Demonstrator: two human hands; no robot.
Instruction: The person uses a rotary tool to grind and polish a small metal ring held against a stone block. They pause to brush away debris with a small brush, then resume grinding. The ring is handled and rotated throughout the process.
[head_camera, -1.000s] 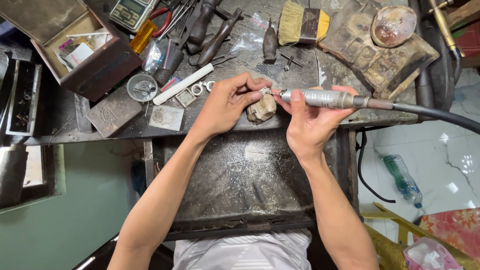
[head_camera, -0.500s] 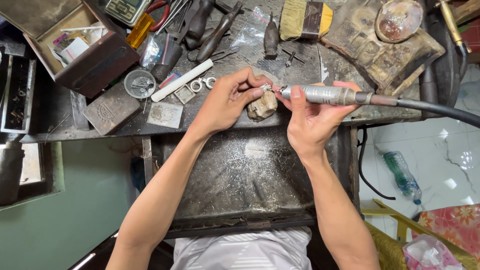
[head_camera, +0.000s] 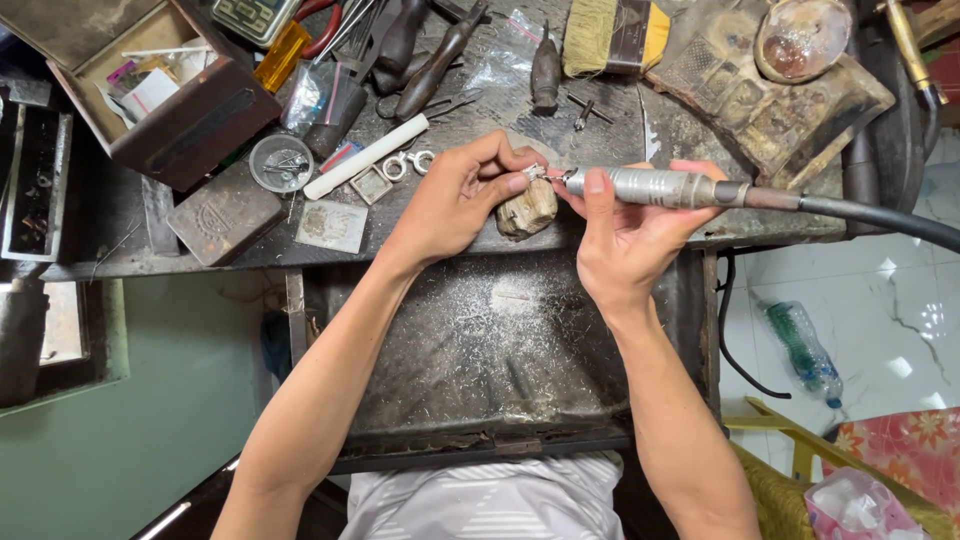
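Left hand (head_camera: 455, 200) pinched a small metal piece (head_camera: 535, 172) over the wooden peg (head_camera: 526, 212) at the worktop (head_camera: 250, 250) edge; right hand (head_camera: 625, 235) gripped the rotary handpiece (head_camera: 660, 187). White stick (head_camera: 365, 157), brush (head_camera: 610, 35) lay nearby.

Over the wooden peg (head_camera: 527, 213) at the bench (head_camera: 600, 130) edge, the left hand (head_camera: 455, 195) pinches a small piece (head_camera: 537, 172), its fingers (head_camera: 510, 183) touching the tip of the rotary handpiece (head_camera: 660, 186) held in the right hand (head_camera: 625, 235). The tool's hose (head_camera: 880, 215) runs off right of the fingers. Beyond them lie a brush (head_camera: 610, 35) and hand tools (head_camera: 420, 50). To their left sit a round tin (head_camera: 280, 162) and an open box (head_camera: 170, 95). Below them hangs the catch tray (head_camera: 470, 340).
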